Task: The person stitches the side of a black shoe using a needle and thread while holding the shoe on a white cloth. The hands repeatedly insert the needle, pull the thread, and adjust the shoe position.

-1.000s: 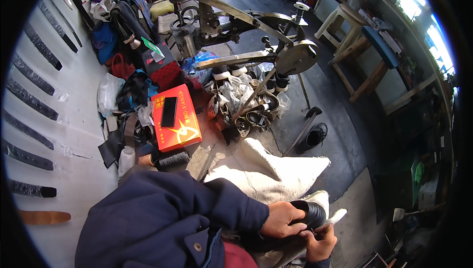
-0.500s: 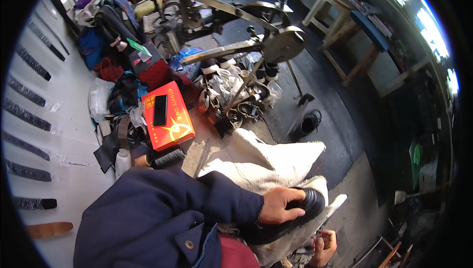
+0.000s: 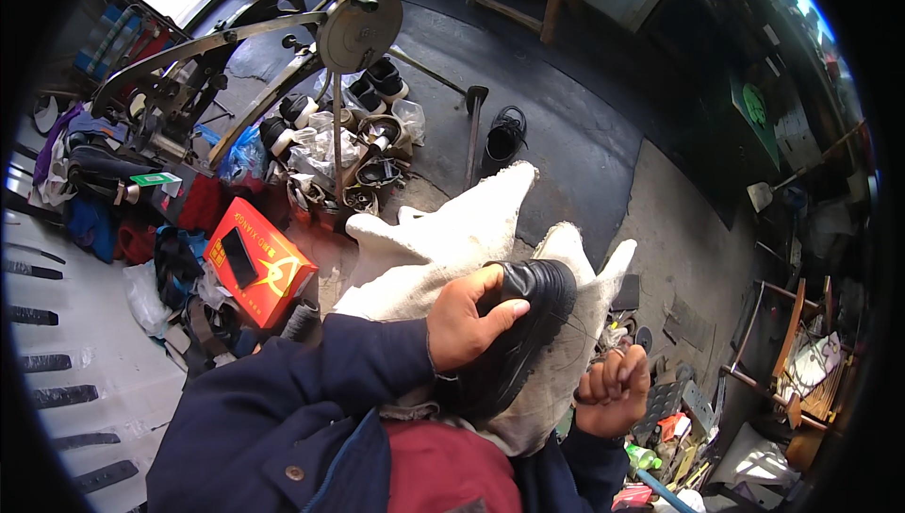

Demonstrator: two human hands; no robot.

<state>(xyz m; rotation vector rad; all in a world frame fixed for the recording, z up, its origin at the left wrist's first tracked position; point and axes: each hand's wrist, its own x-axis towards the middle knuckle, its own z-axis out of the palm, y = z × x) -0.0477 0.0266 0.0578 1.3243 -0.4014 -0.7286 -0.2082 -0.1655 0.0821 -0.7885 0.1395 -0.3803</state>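
A black shoe lies on the pale cloth over my lap, its ridged sole edge turned to the right. My left hand grips the shoe at its opening, thumb and fingers closed around the upper. Right of the shoe, apart from it, my right hand is raised with its fingers curled closed. A thin dark thread loops over the cloth between the shoe and that hand. What the curled fingers hold, if anything, is too small to make out.
An iron hand-cranked machine stands at the far left, with a pile of shoes and plastic bags below. A phone lies on a red box. Another black shoe sits on the floor ahead. Tools and scraps crowd the lower right.
The view has swung right. My right hand has risen from low beside the cloth and now shows its curled fingers. The shoe shows more of its sole edge; my left hand still grips it.
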